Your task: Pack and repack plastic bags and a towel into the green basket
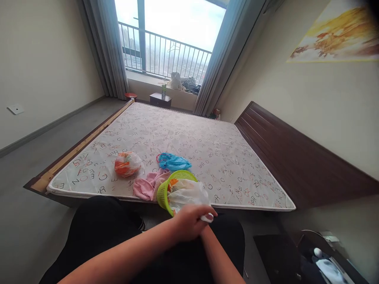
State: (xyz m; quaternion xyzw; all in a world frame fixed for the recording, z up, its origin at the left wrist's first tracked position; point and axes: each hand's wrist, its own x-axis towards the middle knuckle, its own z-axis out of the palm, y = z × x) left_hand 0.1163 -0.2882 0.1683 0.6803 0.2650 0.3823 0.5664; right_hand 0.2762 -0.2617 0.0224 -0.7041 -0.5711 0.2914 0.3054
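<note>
A white plastic bag with orange print (pixel 188 193) bulges out of a tilted lime-green mesh basket (pixel 162 195) at the mattress's front edge. My left hand (pixel 192 221) is closed on a gathered end of this bag, at the basket's near right side. My right forearm (pixel 220 252) reaches up beneath my left hand, which hides the right hand's fingers. Pink cloth (pixel 145 186) lies against the basket's left side. Just behind the basket rests a blue plastic bag (pixel 175 162). Farther left on the mattress (pixel 183 134) sits a bundled white-and-orange bag (pixel 127 164).
A wooden bed frame (pixel 85 146) runs along the mattress's left side, and a dark headboard (pixel 284 157) stands at the right. Beyond the bed is a small table (pixel 160 100) with a glass. A dark stand (pixel 278 256) holding items is at the lower right.
</note>
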